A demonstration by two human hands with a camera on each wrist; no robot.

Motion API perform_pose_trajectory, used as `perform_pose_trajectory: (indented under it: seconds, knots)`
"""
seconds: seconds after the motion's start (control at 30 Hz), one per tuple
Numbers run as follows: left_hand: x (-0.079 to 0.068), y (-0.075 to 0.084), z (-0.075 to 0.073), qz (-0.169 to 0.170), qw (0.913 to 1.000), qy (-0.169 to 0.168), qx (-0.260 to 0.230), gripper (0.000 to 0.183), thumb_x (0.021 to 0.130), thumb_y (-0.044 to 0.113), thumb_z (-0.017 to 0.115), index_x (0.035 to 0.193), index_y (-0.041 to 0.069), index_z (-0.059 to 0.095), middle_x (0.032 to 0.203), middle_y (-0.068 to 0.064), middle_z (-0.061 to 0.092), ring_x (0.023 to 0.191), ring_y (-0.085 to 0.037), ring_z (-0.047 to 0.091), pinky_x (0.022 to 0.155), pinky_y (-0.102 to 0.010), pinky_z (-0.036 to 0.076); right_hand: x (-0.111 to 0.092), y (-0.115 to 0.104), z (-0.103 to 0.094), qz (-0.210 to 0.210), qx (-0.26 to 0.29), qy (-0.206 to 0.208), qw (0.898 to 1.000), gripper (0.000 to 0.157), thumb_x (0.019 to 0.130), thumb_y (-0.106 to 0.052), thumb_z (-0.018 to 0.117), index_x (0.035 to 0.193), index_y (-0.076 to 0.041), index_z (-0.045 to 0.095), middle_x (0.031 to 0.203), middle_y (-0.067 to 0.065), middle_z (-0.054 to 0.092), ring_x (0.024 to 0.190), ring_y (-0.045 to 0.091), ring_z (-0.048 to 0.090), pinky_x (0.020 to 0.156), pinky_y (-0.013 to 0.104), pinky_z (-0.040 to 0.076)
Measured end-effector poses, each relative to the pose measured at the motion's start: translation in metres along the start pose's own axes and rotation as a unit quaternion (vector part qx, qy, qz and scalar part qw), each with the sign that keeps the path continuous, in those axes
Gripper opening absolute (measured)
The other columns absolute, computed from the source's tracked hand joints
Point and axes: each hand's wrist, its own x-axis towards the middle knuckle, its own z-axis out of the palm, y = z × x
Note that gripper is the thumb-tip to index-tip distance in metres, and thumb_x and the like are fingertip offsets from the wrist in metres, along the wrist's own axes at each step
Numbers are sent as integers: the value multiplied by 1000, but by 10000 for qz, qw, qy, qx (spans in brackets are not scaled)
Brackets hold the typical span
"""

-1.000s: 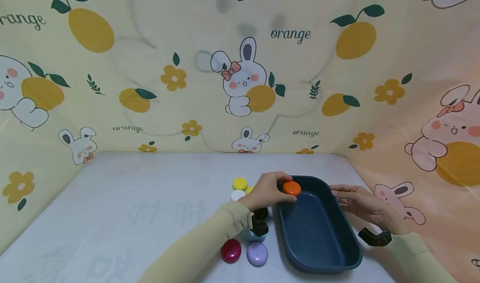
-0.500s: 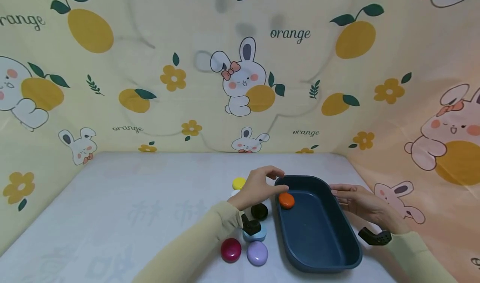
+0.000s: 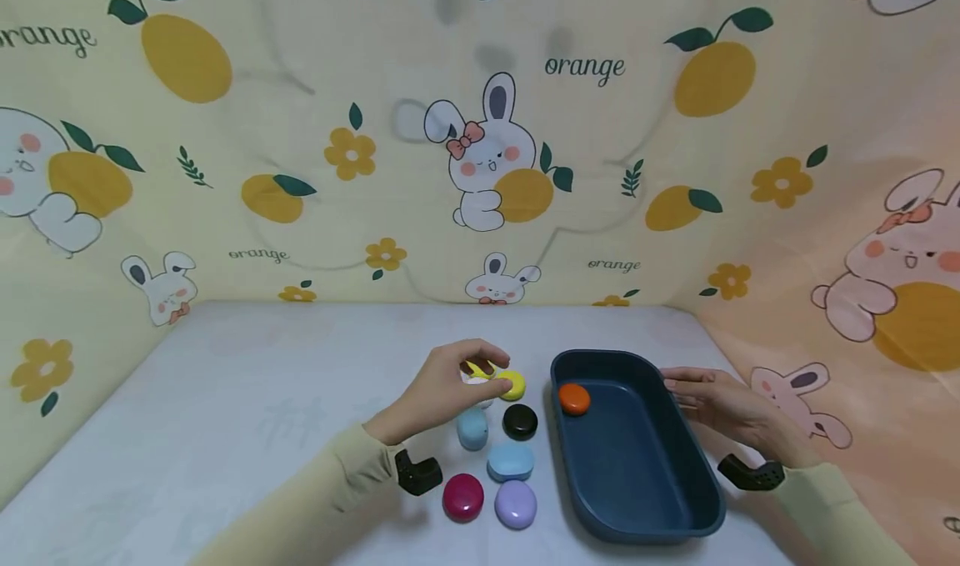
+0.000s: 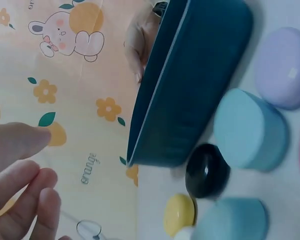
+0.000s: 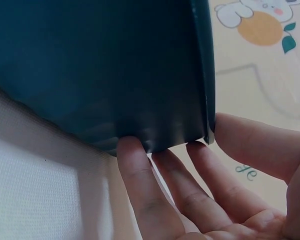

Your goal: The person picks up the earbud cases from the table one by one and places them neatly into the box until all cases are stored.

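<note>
My left hand (image 3: 442, 387) hovers over the far end of a cluster of smooth, rounded pieces, its thumb and fingers apart with nothing between them. Below it are two yellow pieces (image 3: 513, 385) and a white one, partly hidden by the hand. In the left wrist view the fingers (image 4: 42, 200) stand apart from the pieces. My right hand (image 3: 731, 408) touches the right side of a dark blue rectangular tray (image 3: 637, 528); the right wrist view shows its fingertips (image 5: 132, 147) on the outer wall and the thumb at the rim. One orange rounded piece (image 3: 574, 399) lies inside the tray, near its left wall.
Left of the tray sit a black piece (image 3: 520, 422), a light blue upright piece (image 3: 472, 429), a light blue oval one (image 3: 511, 461), a crimson one (image 3: 462, 498) and a lavender one (image 3: 515, 504). A printed cloth (image 3: 600, 145) encloses the white table.
The orange piece has been let go inside the tray. My left hand has moved left, away from the tray, to above the yellow pieces. The right hand has stayed at the tray's side.
</note>
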Motion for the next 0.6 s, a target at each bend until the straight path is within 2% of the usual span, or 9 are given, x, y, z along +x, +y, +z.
perform_pose_trajectory:
  seconds: [0.17, 0.3, 0.5, 0.6]
  knots:
    - [-16, 3, -11, -198, 9998, -9, 61, 23, 86, 24, 78, 107, 18, 71, 103, 7, 69, 91, -10, 62, 85, -42, 50, -5, -2, -1, 34, -212, 355, 9991, 27, 103, -13, 53, 124, -14, 69, 120, 3, 68, 108, 23, 63, 94, 39, 49]
    - [-26, 4, -16, -231, 9996, 56, 122, 21, 86, 26, 78, 105, 19, 71, 100, 9, 69, 90, -7, 62, 87, -39, 50, -5, -5, 0, 48, -185, 591, 9981, 27, 101, -12, 57, 125, -10, 68, 119, 5, 68, 107, 22, 63, 93, 37, 50]
    - [-40, 6, -24, -126, 9991, 291, 298, 18, 86, 26, 78, 103, 22, 72, 98, 13, 69, 91, -9, 63, 89, -38, 48, -6, -7, 2, 107, 100, 562, 9983, 28, 101, -9, 56, 127, -6, 66, 120, 4, 66, 108, 20, 62, 94, 36, 49]
    - [-47, 5, -26, -285, 9988, 266, 310, 19, 86, 27, 78, 104, 23, 72, 98, 14, 68, 92, -10, 63, 89, -40, 48, -6, -7, 3, 82, 101, 447, 9989, 28, 102, -8, 54, 127, -6, 66, 119, 5, 66, 106, 20, 62, 94, 36, 49]
